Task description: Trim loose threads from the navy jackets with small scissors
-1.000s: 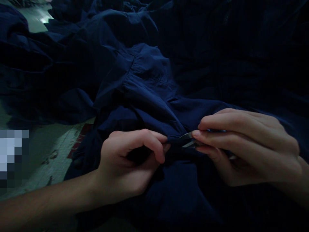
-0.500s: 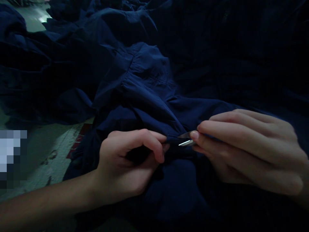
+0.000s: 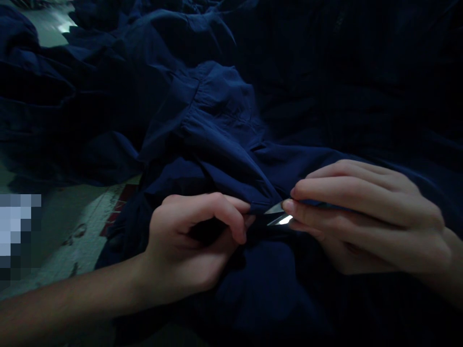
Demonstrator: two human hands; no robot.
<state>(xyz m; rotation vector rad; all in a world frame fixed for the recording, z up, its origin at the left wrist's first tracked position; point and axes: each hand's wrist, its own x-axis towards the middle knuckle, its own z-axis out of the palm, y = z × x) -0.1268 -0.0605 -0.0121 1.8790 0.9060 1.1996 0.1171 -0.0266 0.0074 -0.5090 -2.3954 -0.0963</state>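
Observation:
A dark navy cotton garment (image 3: pixel 220 111) lies in heavy folds across my lap and in front of me. My left hand (image 3: pixel 191 241) pinches a folded hem (image 3: pixel 260 206) of it between thumb and curled fingers. In my right hand (image 3: pixel 361 217), thumb and fingers hold small metal thread snips, whose bright pointed blades (image 3: pixel 278 214) stick out just past my fingertips. The blade tips sit right at the hem's edge, and the fabric there looks touching or nearly so. The handles are hidden by my fingers.
More navy cloth (image 3: pixel 72 96) is heaped at the upper left and fills the dark right side. A pale floor with a red strip (image 3: pixel 119 212) shows at the lower left, beside a pixelated blur (image 3: pixel 16 236). Lit floor (image 3: pixel 50 24) shows at the top left.
My right hand has shifted slightly left and turned, bringing the snip blades closer to the hem. My left hand and the cloth stay nearly still.

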